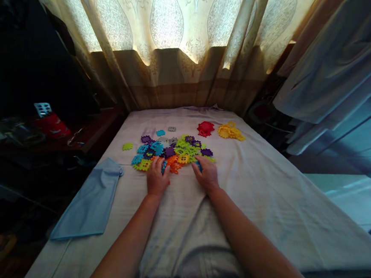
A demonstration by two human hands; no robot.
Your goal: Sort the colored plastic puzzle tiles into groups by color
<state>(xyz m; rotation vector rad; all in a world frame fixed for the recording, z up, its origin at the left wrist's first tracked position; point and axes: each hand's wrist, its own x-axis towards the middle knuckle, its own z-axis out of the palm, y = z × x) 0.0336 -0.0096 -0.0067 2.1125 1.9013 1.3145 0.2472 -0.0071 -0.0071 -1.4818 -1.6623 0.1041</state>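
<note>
A pile of mixed plastic pieces, with green pieces (pixel 180 146), purple pieces (pixel 169 152), blue pieces (pixel 156 147) and orange pieces (pixel 173 164), lies on the cloth-covered table (pixel 251 202). My left hand (pixel 157 177) rests at the pile's near left edge, fingers apart, touching pieces. At the near right edge is my right hand (pixel 206 171), its thumb and fingers spread beside a blue piece (pixel 198 165). Farther back on the right are a red heap (pixel 205 129) and a yellow heap (pixel 230 131).
A light blue cloth bag (pixel 92 202) lies at the table's left edge. Single pieces, one of them green (pixel 127 146), sit behind the pile. A red container (pixel 53 126) stands on a dark side table. Curtains (pixel 170 71) hang behind, and clothes (pixel 330 67) on the right.
</note>
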